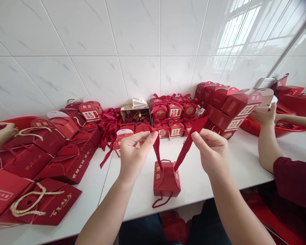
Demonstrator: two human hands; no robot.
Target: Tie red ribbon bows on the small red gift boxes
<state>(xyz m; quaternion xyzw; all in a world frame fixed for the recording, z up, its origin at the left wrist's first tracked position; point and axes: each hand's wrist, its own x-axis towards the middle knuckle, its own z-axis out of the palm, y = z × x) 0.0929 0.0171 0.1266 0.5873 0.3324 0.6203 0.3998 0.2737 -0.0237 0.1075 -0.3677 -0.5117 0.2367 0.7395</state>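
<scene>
Pinching a red ribbon (185, 149) in a V straight above the small red box (166, 180): left hand (134, 149) on one end, right hand (211, 149) on the other, both strands running down to the box. Left of the box, flat red bags (66, 163) with rope handles. Behind it, tied boxes (174, 117) and loose ribbons (109, 126) (a tangled heap). Right of the box, another person's hand (264, 115) at the end of a stack of open boxes (229, 109).

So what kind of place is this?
Probably a gift-packing work table in a white-tiled room. Red gift boxes are stacked along the tiled wall, flat red bags lie on the left, and the left hand and right hand pinch red ribbon ends above a small red box.
</scene>
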